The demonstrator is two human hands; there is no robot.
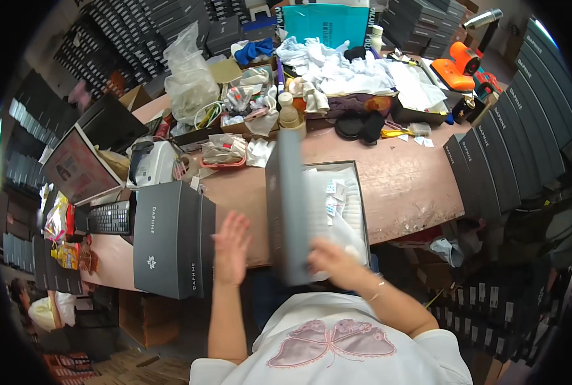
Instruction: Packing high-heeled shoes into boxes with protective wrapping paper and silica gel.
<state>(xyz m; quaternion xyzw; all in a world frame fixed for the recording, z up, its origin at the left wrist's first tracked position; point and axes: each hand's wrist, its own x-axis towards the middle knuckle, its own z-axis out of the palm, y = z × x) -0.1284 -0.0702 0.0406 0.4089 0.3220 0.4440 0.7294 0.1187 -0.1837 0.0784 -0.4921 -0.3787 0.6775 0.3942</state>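
A dark grey shoe box lid [285,212] stands on edge, smeared by motion, with my right hand [333,260] closed on its near right edge. Behind and to the right of it lies the shoe box [361,208], without its lid and partly hidden. White tissue paper [352,239] and small white packets [335,196] show inside. Left of the lid, my left hand [233,239] is raised with its fingers stretched out, apart from everything. Nearest to it are closed dark shoe boxes [164,240] at the table's front left.
Tall stacks of dark shoe boxes [514,141] line the right side. Toward the back are a pile of white cloths [337,70], a clear plastic bag [191,83] and a red tray [224,162]. A label printer [151,163], monitor [82,165] and keyboard [109,218] stand left.
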